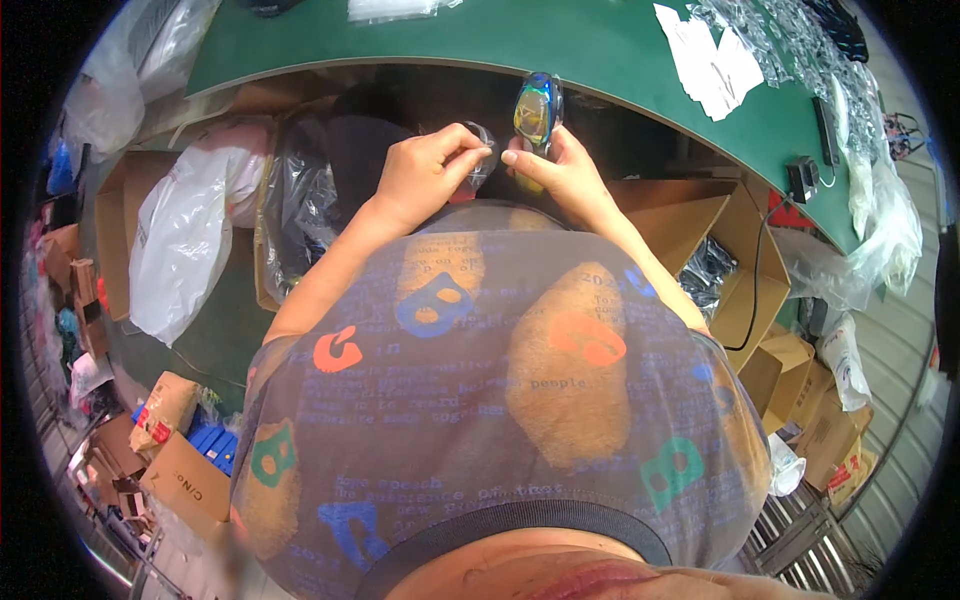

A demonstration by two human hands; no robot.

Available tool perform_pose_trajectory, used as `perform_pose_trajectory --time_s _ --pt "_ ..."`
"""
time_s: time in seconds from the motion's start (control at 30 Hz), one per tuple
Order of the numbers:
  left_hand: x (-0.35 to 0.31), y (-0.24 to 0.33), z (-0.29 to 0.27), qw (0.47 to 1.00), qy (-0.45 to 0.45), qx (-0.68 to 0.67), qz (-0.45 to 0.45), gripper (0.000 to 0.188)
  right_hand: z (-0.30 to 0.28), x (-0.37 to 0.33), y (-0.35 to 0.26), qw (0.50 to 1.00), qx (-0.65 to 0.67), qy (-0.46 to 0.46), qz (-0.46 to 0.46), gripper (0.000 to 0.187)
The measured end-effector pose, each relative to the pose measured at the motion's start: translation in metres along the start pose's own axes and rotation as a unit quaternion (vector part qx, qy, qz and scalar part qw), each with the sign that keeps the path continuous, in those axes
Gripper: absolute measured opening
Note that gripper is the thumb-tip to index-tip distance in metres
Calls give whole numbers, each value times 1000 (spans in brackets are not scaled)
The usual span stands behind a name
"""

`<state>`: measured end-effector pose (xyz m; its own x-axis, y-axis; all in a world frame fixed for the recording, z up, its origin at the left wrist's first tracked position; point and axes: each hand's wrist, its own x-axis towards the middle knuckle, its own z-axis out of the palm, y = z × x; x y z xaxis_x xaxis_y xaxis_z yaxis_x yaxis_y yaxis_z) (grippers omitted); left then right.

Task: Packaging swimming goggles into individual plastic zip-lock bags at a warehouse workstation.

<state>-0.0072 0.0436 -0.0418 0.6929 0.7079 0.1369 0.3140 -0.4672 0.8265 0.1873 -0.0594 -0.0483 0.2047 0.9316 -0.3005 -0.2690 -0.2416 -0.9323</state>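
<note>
My right hand [568, 178] holds up a pair of goggles [538, 108] with a shiny, mirror-like lens edged in blue and yellow. Thumb and fingers close round their lower end, just in front of the table's edge. To the left, my left hand [425, 172] is closed in a pinch on a piece of clear plastic film [482, 170], partly hidden behind the fingers. A small gap separates the two hands. Both are above my lap, and what lies under them is in shadow.
The green table [400, 45] curves across the far side, with white paper pieces [708, 62] and crumpled clear bags [755, 35] at its right. Open cartons [755, 265] flank me; a white plastic bag [185, 240] hangs over the left one. A black cable [757, 270] drops at right.
</note>
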Motion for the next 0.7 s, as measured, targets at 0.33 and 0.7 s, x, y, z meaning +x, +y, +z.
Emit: perform_pose_trajectory --time_s 0.33,0.7 --pt "5 -9 11 972 21 112 207 10 2 12 20 980 -173 12 -100 34" --pt "8 -13 11 955 -33 160 248 11 -1 9 22 970 -212 18 -118 36"
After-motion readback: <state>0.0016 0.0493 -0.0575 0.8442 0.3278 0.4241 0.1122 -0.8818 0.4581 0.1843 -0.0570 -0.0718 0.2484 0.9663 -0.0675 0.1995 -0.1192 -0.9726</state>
